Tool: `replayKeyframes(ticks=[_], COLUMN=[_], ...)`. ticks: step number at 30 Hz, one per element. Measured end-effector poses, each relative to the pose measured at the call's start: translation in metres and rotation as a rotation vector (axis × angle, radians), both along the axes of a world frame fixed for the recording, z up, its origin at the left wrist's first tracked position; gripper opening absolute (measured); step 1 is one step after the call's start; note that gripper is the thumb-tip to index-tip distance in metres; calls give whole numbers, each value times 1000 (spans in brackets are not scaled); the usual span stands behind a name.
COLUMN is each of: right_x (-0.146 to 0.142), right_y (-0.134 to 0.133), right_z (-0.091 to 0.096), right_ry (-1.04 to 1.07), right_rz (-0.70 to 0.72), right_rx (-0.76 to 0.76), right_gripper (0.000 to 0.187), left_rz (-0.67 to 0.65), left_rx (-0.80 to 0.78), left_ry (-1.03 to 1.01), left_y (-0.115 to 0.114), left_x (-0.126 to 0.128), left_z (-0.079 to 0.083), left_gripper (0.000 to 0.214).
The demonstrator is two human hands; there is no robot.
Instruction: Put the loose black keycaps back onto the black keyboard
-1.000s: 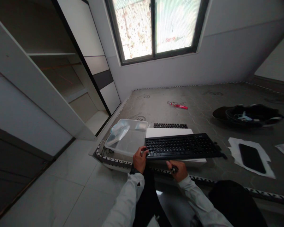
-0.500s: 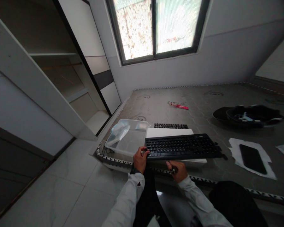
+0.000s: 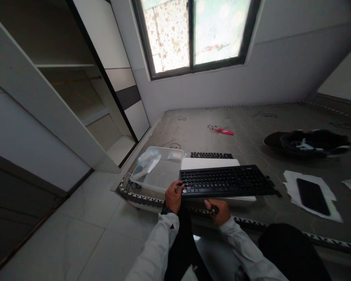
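While the long black plastic keyboard (image 3: 222, 181) lies on the white rectangular box (image 3: 210, 163), long axis left to right, number pad rightward, the left hand (image 3: 174, 197) touches its near-left corner, grip unclear; the right hand (image 3: 220, 212) clasps a small dark object (image 3: 213, 210).

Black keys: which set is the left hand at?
The front one: the black keyboard over the white box; left hand at its near left corner. The rear keys lie beyond the box.

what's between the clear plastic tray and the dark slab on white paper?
The black keyboard, over a white box, plus small dark pieces by its right end; shown in the head view.
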State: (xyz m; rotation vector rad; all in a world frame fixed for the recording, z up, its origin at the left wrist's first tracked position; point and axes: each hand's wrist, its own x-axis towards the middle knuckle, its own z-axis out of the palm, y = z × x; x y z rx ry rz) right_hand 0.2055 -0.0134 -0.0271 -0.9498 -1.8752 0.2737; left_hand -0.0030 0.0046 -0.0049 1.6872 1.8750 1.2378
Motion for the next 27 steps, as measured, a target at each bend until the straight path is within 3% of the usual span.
replayKeyframes(ticks=[8,18,24,27], right_x=[0,0,1,0], right_y=[0,0,1,1], right_z=[-2,-1,-3,-2], right_ry=[-36,-46,-39,-25], right_rz=[-6,-24,-21,-10], right_rx=[29,30,34,30], right_gripper=[45,46,45,45], left_rz=[-36,-48,53,47], left_rx=[94,84,-25,-54], left_ry=[35,65,-9,-42], left_y=[2,0,3,3], left_x=[0,3,1,0], left_z=[-2,2,-7,-7], left_gripper=[36,30,33,23])
